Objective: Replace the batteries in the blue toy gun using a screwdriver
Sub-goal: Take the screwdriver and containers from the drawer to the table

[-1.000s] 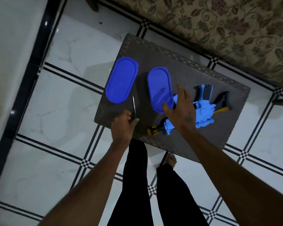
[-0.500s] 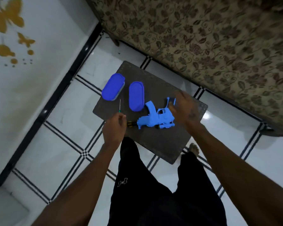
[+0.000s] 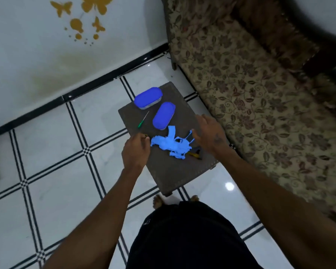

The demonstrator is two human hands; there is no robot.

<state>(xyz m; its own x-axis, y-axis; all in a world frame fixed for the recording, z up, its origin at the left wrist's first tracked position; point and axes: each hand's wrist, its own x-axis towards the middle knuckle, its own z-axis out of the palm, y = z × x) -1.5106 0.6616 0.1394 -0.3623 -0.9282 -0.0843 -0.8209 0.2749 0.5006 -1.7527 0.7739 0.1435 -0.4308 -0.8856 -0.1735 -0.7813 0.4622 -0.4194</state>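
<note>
Green-handled screwdriver (image 3: 143, 119) lies left of the toy gun (image 3: 172, 143) on the stool (image 3: 184, 171), within reach; nearer, the left hand (image 3: 136, 151) curls, contents unclear, while the right hand (image 3: 209, 133) spreads loosely beside the gun, seemingly to steady it.

Blue toy gun (image 3: 171, 144) flat on side, table centre; green-handled screwdriver (image 3: 143, 120) lying to left.

Stool (image 3: 175, 175): toy gun (image 3: 171, 144), screwdriver (image 3: 143, 120), two boxes (image 3: 147, 98).
</note>
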